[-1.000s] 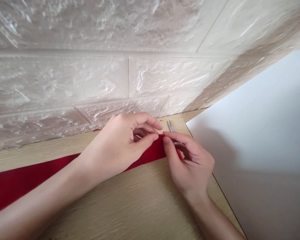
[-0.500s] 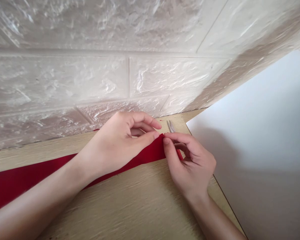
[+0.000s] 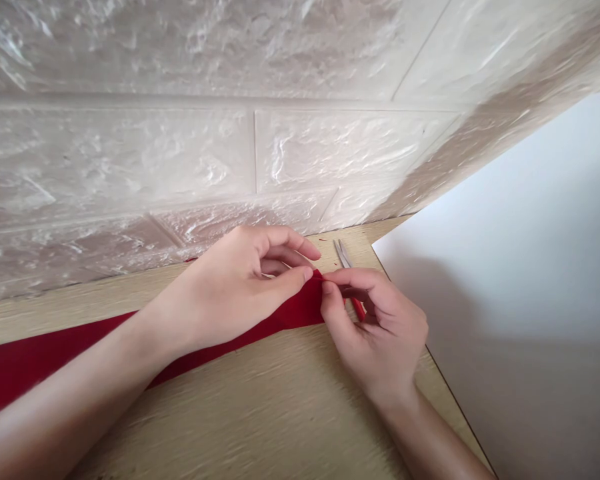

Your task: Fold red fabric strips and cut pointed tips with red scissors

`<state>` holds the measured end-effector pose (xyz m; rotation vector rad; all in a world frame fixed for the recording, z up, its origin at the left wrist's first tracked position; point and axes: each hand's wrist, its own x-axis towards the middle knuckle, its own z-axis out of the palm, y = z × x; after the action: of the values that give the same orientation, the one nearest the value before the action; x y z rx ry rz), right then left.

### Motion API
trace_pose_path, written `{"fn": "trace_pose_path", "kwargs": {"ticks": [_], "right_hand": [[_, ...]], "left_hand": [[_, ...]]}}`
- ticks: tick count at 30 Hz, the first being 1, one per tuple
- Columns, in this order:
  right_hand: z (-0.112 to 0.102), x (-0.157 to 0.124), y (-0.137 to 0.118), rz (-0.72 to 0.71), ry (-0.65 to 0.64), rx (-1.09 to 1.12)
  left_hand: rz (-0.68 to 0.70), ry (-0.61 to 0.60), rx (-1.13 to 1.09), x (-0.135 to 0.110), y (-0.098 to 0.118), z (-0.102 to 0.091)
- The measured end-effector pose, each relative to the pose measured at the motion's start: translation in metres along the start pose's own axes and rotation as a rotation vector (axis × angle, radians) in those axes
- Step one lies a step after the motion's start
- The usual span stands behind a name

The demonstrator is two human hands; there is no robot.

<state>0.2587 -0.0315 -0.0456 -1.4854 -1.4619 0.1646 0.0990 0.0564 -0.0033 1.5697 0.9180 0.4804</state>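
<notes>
A long dark red cloth strip (image 3: 300, 308) runs from the left edge across to its right end between my hands. My left hand (image 3: 235, 290) reaches over the strip, its thumb on the upper edge near that end, fingers curled behind and partly hidden. At the end's corner, my right hand (image 3: 380, 330) pinches the cloth edge between thumb and forefinger. Whether a loose thread is also in this pinch is too small to tell. Just behind my right hand lies a pair of scissors (image 3: 344, 255) with slim metal blades and red handles, mostly covered by the fingers.
The strip lies along a pale wooden table (image 3: 230, 413). A whitish wall with a brick pattern (image 3: 155, 153) rises close behind. At right stands a large white sheet or board (image 3: 530, 267). Tiny red scraps lie near the scissors and along the wall's foot.
My right hand has shifted slightly left and down with its pinch at the strip's end, leaving more of the scissors showing. My left hand stays almost in place.
</notes>
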Motion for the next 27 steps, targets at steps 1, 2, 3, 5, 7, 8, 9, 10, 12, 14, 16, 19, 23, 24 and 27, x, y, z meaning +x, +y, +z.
{"fn": "trace_pose_path", "kwargs": {"ticks": [1,2,3,5,7,8,9,10,12,14,16,19,23,24,27], "right_hand": [[0.0,0.0,0.0,-0.004,-0.003,-0.002],[0.0,0.0,0.0,-0.009,-0.003,-0.005],[0.0,0.0,0.0,-0.016,-0.005,-0.008],[-0.001,0.001,0.001,-0.039,-0.009,-0.007],[0.0,0.001,0.002,-0.066,-0.01,0.012],[0.0,0.001,0.002,-0.082,-0.011,0.026],[0.0,0.001,0.002,-0.095,-0.015,0.039],[0.0,0.001,0.003,-0.105,-0.019,0.05],[0.0,0.001,0.004,-0.123,-0.034,0.061],[0.0,0.002,0.005,-0.155,-0.042,0.053],[-0.001,0.002,0.007,-0.196,-0.047,0.038],[0.0,0.003,0.009,-0.236,-0.048,0.032],[0.0,0.002,0.011,-0.263,-0.044,0.042],[0.0,0.002,0.011,-0.275,-0.042,0.047],[0.0,0.002,0.012,-0.302,-0.034,0.056]], "left_hand": [[0.003,0.005,0.016,0.0,-0.001,-0.001],[0.009,0.013,0.031,0.001,-0.001,-0.002],[0.007,0.014,0.044,0.001,-0.002,-0.003],[-0.013,-0.001,0.05,0.0,-0.002,-0.005],[-0.055,-0.031,0.044,0.0,-0.001,-0.008],[-0.076,-0.045,0.046,0.0,-0.002,-0.01],[-0.095,-0.057,0.05,0.0,-0.002,-0.011],[-0.106,-0.065,0.055,0.0,-0.002,-0.012],[-0.117,-0.089,0.059,0.001,-0.002,-0.014],[-0.119,-0.11,0.046,0.002,-0.003,-0.014],[-0.118,-0.117,0.026,0.002,-0.003,-0.014],[-0.124,-0.124,-0.015,0.003,-0.004,-0.013],[-0.127,-0.133,-0.06,0.003,-0.003,-0.012],[-0.123,-0.128,-0.058,0.003,-0.003,-0.012],[-0.099,-0.104,-0.033,0.003,-0.003,-0.011]]}}
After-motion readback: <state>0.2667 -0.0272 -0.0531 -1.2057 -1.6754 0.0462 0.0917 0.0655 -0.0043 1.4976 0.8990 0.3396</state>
